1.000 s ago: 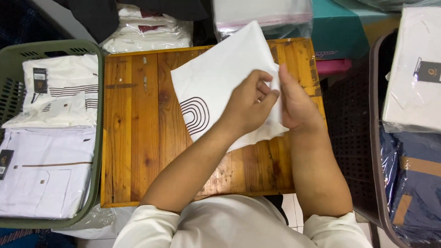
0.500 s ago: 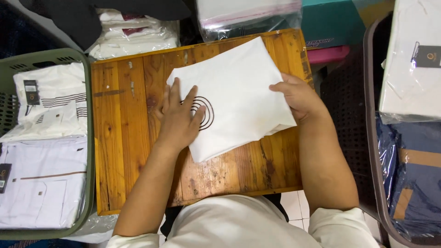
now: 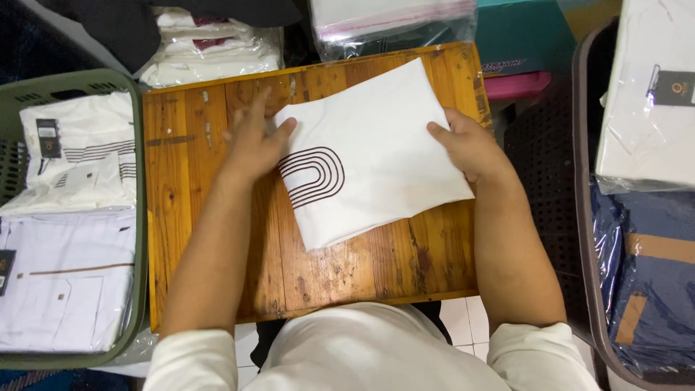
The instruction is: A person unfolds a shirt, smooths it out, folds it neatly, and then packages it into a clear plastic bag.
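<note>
— Since half a second ago, what has moved?

— Left hand [image 3: 255,137], mostly. It lay flat on the printed arches then; now it has slid off toward the cloth's left corner, fingers spread and loose, the tips just touching that edge and gripping nothing. Right hand [image 3: 470,148] has stayed at the right-hand edge.

— Start close in. What lies nearest you?

— Both forearms reach out from my white sleeves across the wooden board [image 3: 217,289], bare at its near edge. Past that bare strip lies the folded white shirt [image 3: 384,156] — flat on the board, turned askew, one corner pointing back at me and another at the far right.

— Which way does it run from your fingers?

— Its long axis goes from near left up to far right, between my two hands. The right hand is the one with hold of it: thumb on top, the other fingers curled over the edge, whether they go under I cannot tell. The left only brushes it.

— How does the shirt look?

— Smooth, squarely folded, plain white but for a set of nested dark brown arches near the left side.

— And farther out?

— A green basket [image 3: 137,217] of white shirts on my left, a dark basket [image 3: 583,217] of bagged garments on my right, clear plastic bags [image 3: 391,22] beyond the board.
</note>
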